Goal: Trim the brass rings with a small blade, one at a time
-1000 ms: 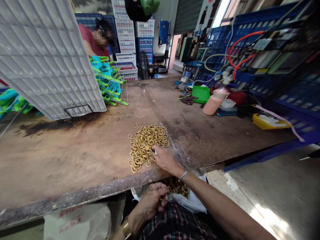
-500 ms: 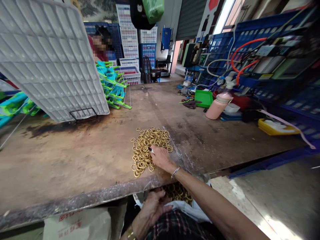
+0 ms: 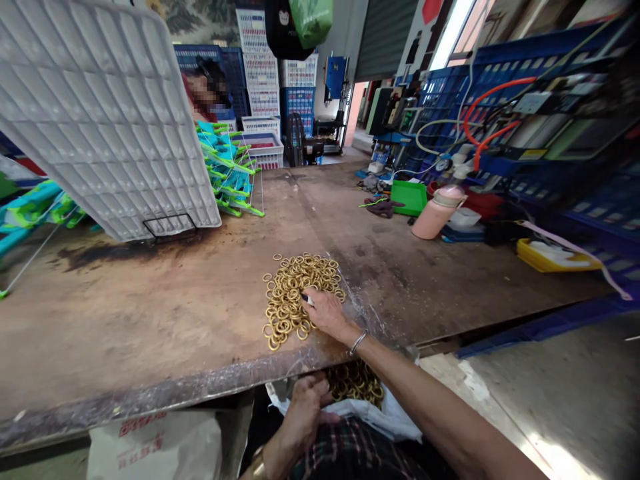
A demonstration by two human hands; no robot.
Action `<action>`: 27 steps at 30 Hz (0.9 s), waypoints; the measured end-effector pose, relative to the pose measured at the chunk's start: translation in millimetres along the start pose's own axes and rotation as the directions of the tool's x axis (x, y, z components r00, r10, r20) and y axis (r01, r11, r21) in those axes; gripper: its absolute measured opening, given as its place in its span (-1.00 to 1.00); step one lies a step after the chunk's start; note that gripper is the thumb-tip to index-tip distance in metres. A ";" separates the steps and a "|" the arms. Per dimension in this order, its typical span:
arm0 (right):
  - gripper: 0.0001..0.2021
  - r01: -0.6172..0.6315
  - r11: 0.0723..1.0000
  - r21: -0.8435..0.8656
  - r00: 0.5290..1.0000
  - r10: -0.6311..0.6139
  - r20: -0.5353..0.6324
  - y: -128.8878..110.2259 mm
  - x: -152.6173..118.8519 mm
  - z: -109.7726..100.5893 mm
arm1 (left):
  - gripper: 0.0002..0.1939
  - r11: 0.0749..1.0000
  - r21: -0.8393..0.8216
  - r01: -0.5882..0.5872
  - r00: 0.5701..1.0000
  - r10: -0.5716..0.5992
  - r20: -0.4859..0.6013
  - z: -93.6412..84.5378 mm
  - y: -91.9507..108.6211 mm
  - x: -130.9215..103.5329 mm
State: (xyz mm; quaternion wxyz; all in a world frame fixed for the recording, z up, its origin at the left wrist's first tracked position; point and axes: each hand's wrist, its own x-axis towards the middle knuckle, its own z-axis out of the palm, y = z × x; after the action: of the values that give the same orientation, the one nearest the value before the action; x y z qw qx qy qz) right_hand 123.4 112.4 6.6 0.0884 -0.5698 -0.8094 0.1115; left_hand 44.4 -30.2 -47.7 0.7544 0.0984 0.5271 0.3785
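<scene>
A heap of gold-coloured metal rings (image 3: 290, 287) lies on the wooden table near its front edge. My right hand (image 3: 327, 313) rests on the heap's right side with its fingers bent together. A small black-and-white item (image 3: 307, 299) shows at its fingertips; its kind is unclear. Below the table edge, an open white bag (image 3: 373, 417) sits at my lap and holds more rings (image 3: 356, 383). My left hand (image 3: 303, 413) is at the bag's left side, fingers curled at its rim; part of the grip is hidden.
A grey ribbed panel (image 3: 110, 120) leans on a wire stand at the left, by green-and-turquoise plastic parts (image 3: 227, 167). To the right are a pink bottle (image 3: 435, 215), a green tray (image 3: 407, 197) and a yellow tray (image 3: 555, 257). Another person (image 3: 207, 87) is behind the panel.
My right hand has shifted slightly to the right on the heap. My left hand has moved up a little, its fingers more bent at the bag. The view has shifted slightly.
</scene>
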 end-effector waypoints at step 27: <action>-0.81 0.049 0.922 0.384 0.991 0.004 -0.137 29.9 -42.2 4.4 | -0.62 0.901 0.251 -0.353 0.934 0.354 0.043 13.6 27.3 -21.6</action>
State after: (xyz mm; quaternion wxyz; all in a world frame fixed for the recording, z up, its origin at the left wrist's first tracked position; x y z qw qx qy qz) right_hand 163.3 82.1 -6.7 0.2546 -0.5381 -0.7702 0.2290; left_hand 40.0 -22.5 -11.5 0.6534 0.2879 0.5460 0.4383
